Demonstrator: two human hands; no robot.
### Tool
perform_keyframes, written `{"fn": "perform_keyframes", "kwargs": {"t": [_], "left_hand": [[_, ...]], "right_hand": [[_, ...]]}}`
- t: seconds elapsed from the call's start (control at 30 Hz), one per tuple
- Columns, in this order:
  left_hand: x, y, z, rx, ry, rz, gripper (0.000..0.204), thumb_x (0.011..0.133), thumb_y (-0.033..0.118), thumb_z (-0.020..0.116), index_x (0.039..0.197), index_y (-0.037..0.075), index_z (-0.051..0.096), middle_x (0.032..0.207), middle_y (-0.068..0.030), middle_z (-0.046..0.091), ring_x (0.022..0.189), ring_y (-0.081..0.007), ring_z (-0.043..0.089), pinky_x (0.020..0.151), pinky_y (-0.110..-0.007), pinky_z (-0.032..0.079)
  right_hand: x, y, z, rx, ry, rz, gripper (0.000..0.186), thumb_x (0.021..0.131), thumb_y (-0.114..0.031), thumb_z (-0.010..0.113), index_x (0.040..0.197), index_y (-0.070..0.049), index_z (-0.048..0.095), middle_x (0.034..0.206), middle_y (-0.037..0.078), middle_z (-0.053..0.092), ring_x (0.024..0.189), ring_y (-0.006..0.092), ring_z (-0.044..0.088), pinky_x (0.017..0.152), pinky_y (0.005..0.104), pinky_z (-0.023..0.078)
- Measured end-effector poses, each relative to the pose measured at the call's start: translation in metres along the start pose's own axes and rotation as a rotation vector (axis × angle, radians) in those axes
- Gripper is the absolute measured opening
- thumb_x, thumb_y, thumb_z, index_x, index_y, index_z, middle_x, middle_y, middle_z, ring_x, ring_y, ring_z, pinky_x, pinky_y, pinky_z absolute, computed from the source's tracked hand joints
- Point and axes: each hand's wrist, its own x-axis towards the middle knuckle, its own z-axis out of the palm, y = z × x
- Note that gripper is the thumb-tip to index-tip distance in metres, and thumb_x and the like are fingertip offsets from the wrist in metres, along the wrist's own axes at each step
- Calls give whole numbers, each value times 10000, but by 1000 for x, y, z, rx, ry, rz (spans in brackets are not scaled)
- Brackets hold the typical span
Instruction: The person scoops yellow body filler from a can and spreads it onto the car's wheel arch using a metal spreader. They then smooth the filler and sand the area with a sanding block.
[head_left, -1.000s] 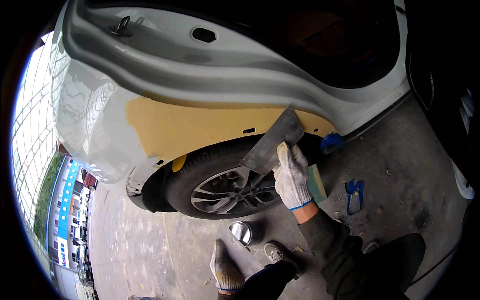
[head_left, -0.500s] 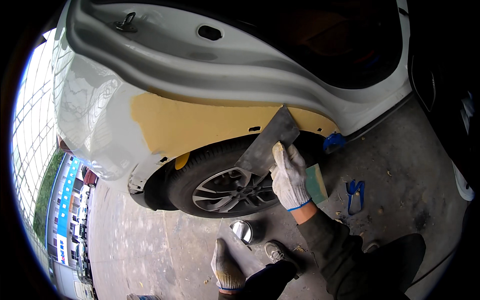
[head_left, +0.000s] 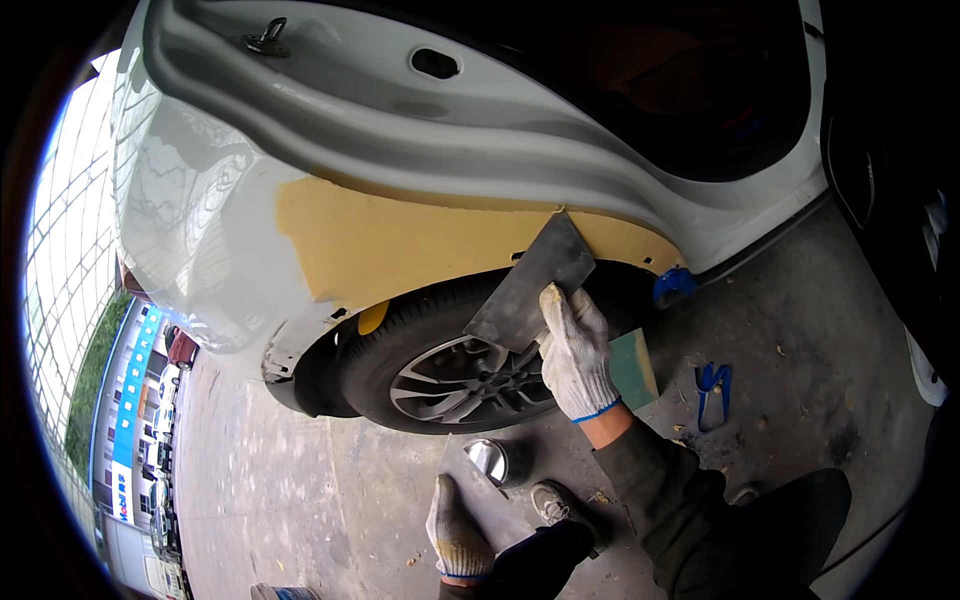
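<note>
The left hand (head_left: 458, 532) and right hand (head_left: 577, 352) are wearing off-white knitted gloves (head_left: 583, 384) with blue edging and yellowish stains. A dark olive sleeve (head_left: 660, 490) is covering the right arm; near the left, dark trousers (head_left: 538, 562) and a greyish lace-up shoe (head_left: 552, 504) are showing.

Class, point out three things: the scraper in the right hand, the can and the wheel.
Scraper (head_left: 531, 284): head view, middle of its flat blade.
Can (head_left: 488, 461): head view, its shiny top.
Wheel (head_left: 482, 384): head view, its spoked middle.

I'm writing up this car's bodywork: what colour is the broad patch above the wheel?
The broad patch is yellowish tan; the head view shows it.
</note>
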Motion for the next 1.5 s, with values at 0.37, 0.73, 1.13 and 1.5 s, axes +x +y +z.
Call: {"fn": "perform_keyframes", "kwargs": {"t": [0.37,0.73,1.13,1.5], "left_hand": [[-5,7,7,-70,-9,-24,364,1029,337,523,1063,-4,646,947,-91,667,843,-192,624,799,-308,500],[-7,11,4,-97,-43,-38,346,1024,326,538,1081,1,641,973,-83,664,879,-185,620,821,-300,495],[-5,12,-3,-92,-51,-27,367,1029,340,529,1099,-7,625,978,-97,660,863,-198,634,809,-334,520],[-4,12,-10,-114,-71,-21,355,1029,326,533,1145,2,622,1058,-83,655,951,-179,626,873,-320,506]], "right_hand": [[-2,6,9,52,-21,-2,201,986,-171,647,1134,-35,664,941,-59,631,781,-6,515,691,162,424],[-6,4,27,-41,-35,-9,129,1008,-240,615,1073,-139,663,794,-139,502,591,-43,354,501,150,268],[-6,11,39,-80,-82,-31,108,1008,-219,614,1044,-122,641,810,-113,530,578,-32,370,479,149,284],[-8,16,46,-41,-91,-70,255,979,-202,664,1148,-11,666,967,-36,652,830,19,547,764,206,467]]}}
